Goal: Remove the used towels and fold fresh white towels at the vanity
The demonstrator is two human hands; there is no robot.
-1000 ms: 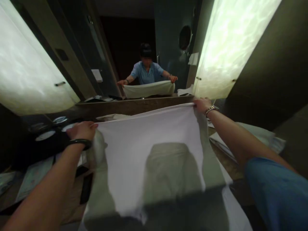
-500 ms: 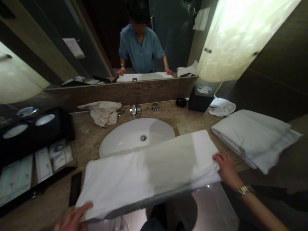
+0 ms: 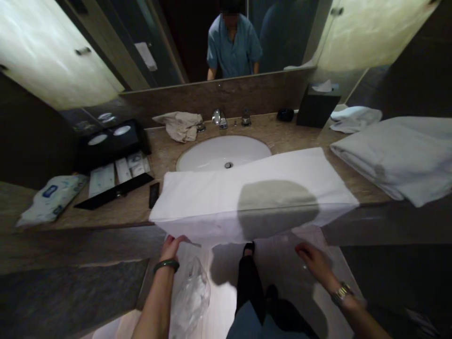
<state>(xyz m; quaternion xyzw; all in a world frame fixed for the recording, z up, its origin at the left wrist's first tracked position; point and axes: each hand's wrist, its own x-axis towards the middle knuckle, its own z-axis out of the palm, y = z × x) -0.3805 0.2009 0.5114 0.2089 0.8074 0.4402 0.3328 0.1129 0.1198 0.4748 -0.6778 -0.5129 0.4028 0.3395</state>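
A folded white towel [image 3: 208,193] lies across the counter, over the front part of the oval sink [image 3: 197,153]. Its front portion hangs down past the counter edge. Just below the hanging hem on the left is my left hand [image 3: 172,248], thumb stretched out to the side; whether its fingertips touch the cloth is unclear. My right hand [image 3: 312,261] hovers over the floor below the towel's right part, apart from it, fingers loosely bent and holding nothing.
A crumpled cloth [image 3: 181,126] lies left of the faucet [image 3: 219,117]. Amenity packets fill a black tray [image 3: 116,190], beside a wipes pack [image 3: 51,200]. On the right are a tissue box [image 3: 318,108] and another folded towel [image 3: 399,150]. A clear plastic bag [image 3: 190,292] is below.
The towel's front part has gone from being held up by both hands to hanging over the counter edge. My right hand has let go and dropped lower. The view has tilted down.
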